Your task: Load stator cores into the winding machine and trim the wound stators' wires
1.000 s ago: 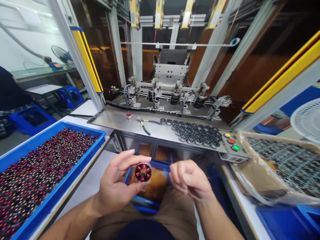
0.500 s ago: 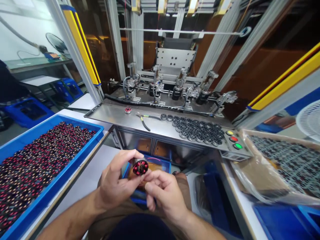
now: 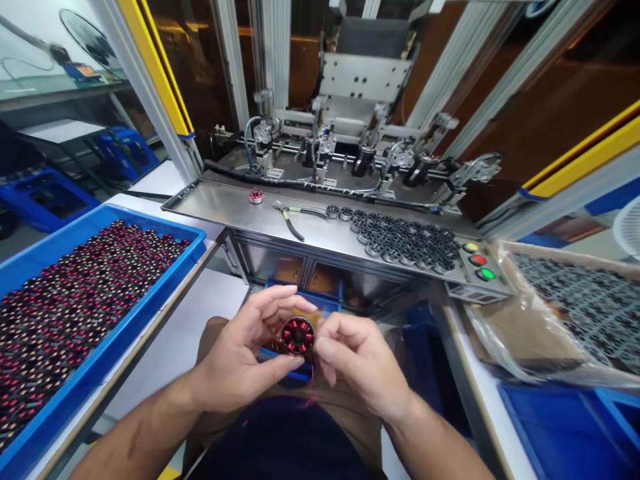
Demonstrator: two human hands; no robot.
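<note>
My left hand [image 3: 250, 347] holds a round motor stator [image 3: 298, 335] between thumb and fingers, its ring of red copper windings tilted up toward me. At the stator's right edge, my right hand [image 3: 357, 360] is closed, thumb and forefinger pinched together. A thin red wire [image 3: 313, 372] hangs just below those fingertips, and its upper end is hidden by them. Both hands are over my lap, in front of the metal shelf [image 3: 215, 203]. Behind them, partly covered, is a blue bin [image 3: 330, 307].
At left, a blue tray [image 3: 200, 241] holds many stators. On the shelf lie a single stator [image 3: 256, 196], cutting pliers [image 3: 290, 220] and clustered black-and-silver parts [image 3: 400, 237]. Buttons [image 3: 479, 260] sit at its right end, beside a plastic-lined carton [image 3: 505, 317]. Behind stands a machine [image 3: 363, 77].
The stator has turned so its winding face points more toward me, and it has moved slightly right. My left fingers have loosened and spread; my right hand has moved right. The view has tilted down.
</note>
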